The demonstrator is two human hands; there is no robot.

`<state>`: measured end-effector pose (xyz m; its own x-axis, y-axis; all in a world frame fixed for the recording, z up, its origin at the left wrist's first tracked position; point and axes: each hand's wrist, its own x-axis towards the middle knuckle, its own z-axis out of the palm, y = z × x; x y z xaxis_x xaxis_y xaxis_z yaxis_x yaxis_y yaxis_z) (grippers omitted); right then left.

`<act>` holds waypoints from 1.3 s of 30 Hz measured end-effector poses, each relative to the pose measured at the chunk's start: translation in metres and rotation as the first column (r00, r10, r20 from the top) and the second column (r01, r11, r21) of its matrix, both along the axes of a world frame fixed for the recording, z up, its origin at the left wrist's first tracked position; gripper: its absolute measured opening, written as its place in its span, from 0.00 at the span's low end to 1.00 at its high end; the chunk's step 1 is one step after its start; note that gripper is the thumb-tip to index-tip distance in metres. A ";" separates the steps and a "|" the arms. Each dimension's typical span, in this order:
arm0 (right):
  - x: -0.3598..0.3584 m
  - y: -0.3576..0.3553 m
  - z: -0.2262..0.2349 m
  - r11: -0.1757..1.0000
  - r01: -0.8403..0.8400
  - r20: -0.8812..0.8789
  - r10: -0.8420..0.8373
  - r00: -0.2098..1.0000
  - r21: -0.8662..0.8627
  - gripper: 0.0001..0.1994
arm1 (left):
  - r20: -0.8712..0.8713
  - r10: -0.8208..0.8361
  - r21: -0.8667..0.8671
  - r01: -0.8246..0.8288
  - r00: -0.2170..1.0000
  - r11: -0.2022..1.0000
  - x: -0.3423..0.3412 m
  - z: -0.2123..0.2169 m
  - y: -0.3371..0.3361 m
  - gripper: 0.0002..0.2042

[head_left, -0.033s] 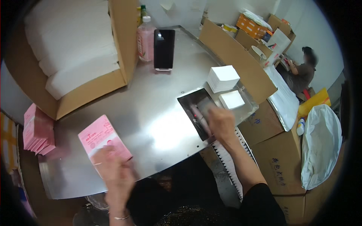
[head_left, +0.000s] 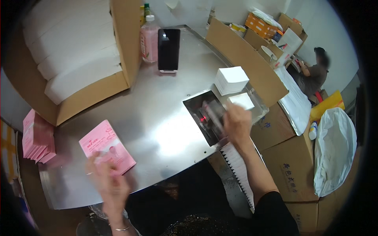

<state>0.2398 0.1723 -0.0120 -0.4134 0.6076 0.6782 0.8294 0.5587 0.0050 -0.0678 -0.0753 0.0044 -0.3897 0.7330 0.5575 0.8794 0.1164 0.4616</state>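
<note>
My left hand [head_left: 110,185] is at the lower edge of a flat pink printed packet [head_left: 103,137] lying on the metal table; its fingers are smeared by motion, so its grip is unclear. Over the right side of a dark rectangular opening [head_left: 195,108] in the tabletop is my right hand [head_left: 238,124], fingers curled closed. What they hold, if anything, is hidden. A blurred clear-looking piece and a small red light show inside the opening. Just beyond that hand lies a low white stack [head_left: 242,101], partly covered by it, with a taller white stack [head_left: 231,80] behind.
A cardboard box [head_left: 94,92] of white bundles stands at the back left, above several pink packets [head_left: 37,137]. A phone [head_left: 169,50] stands before a pink bottle [head_left: 149,39]. A white saw-toothed strip [head_left: 238,173] hangs below the opening. Boxes and a seated person [head_left: 315,74] are at right.
My left hand has drawn back slightly left and down over the pink packet. My right hand has shifted a little right and up, beside the low white stack. The view has moved slightly.
</note>
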 end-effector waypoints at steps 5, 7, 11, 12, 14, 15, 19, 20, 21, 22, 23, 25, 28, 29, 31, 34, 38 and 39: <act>0.047 0.041 -0.025 0.959 0.283 0.099 -0.280 0.955 -0.016 0.09 | -0.185 0.093 -0.336 -0.152 0.978 0.930 -0.027 -0.003 0.011 0.13; 0.049 0.041 -0.024 0.959 0.271 0.047 -0.268 0.962 -0.079 0.09 | -0.190 0.038 -0.362 -0.106 0.981 0.926 -0.026 0.007 0.007 0.11; 0.052 0.042 -0.019 0.982 0.169 -0.064 -0.174 0.983 -0.080 0.06 | 0.018 -0.108 -0.174 0.109 0.994 0.979 0.000 0.018 0.018 0.10; 0.051 0.041 -0.019 0.987 0.143 -0.089 -0.149 0.985 -0.076 0.08 | 0.060 -0.215 -0.162 0.222 0.975 0.962 0.021 0.020 0.027 0.13; 0.049 0.034 -0.012 0.993 0.110 -0.157 -0.117 0.981 -0.052 0.10 | -0.069 -0.473 -0.250 0.444 0.878 0.861 0.061 -0.005 0.053 0.19; 0.044 0.031 -0.008 0.997 0.077 -0.230 -0.081 0.970 -0.025 0.12 | -0.027 -0.582 -0.196 0.566 0.813 0.801 0.080 -0.009 0.065 0.19; -0.026 -0.061 -0.016 0.837 -0.545 0.084 0.547 0.833 -0.042 0.15 | 0.018 -0.575 -0.117 0.572 0.818 0.812 0.082 -0.019 0.077 0.25; -0.043 -0.102 -0.003 0.717 -0.608 0.008 0.649 0.761 -0.341 0.16 | 0.018 -0.533 -0.205 0.525 0.846 0.826 0.074 -0.011 0.074 0.28; -0.051 -0.126 -0.007 0.671 -0.733 0.022 0.739 0.673 -0.109 0.17 | 0.006 -0.483 -0.291 0.463 0.876 0.837 0.064 -0.006 0.073 0.31; -0.055 -0.120 -0.017 0.707 -0.706 0.005 0.706 0.708 -0.041 0.16 | -0.007 -0.491 -0.296 0.467 0.871 0.833 0.067 -0.006 0.074 0.31; -0.060 -0.101 -0.022 0.800 -0.586 0.046 0.595 0.802 -0.125 0.14 | -0.066 -0.416 -0.278 0.383 0.907 0.881 0.079 -0.007 0.077 0.33; -0.083 -0.065 -0.002 0.844 -0.362 0.181 0.458 0.870 -0.397 0.10 | -0.119 -0.333 -0.237 0.299 0.935 0.924 0.094 -0.016 0.079 0.36; -0.112 -0.077 -0.009 0.812 -0.519 0.053 0.550 0.834 -0.268 0.09 | -0.079 -0.200 -0.207 0.180 0.977 0.962 0.099 -0.015 0.089 0.36; -0.101 -0.086 -0.001 0.741 -0.626 -0.086 0.626 0.775 -0.245 0.09 | -0.146 -0.239 -0.157 0.216 0.960 0.964 0.090 -0.020 0.087 0.35; -0.064 -0.080 -0.004 0.788 -0.589 -0.218 0.552 0.805 -0.177 0.07 | -0.177 -0.358 -0.270 0.305 0.917 0.913 0.081 -0.021 0.081 0.31; -0.008 -0.021 0.007 0.995 0.009 -0.037 -0.012 0.999 -0.096 0.10 | -0.219 -0.312 -0.332 0.231 0.924 0.915 0.083 -0.019 0.075 0.28; 0.044 0.027 -0.022 0.971 0.237 0.097 -0.235 0.967 -0.013 0.09 | -0.135 -0.248 -0.414 0.172 0.959 0.894 0.102 -0.012 0.085 0.26; 0.046 0.026 -0.025 0.974 0.225 0.048 -0.224 0.974 -0.036 0.08 | -0.128 -0.265 -0.455 0.182 0.956 0.872 0.103 -0.010 0.084 0.29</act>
<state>0.2853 0.1982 -0.0367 -0.2918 0.7153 0.6350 0.9331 0.3588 0.0246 0.0357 0.0083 -0.0055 -0.1099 0.9719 0.2081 0.9686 0.0578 0.2417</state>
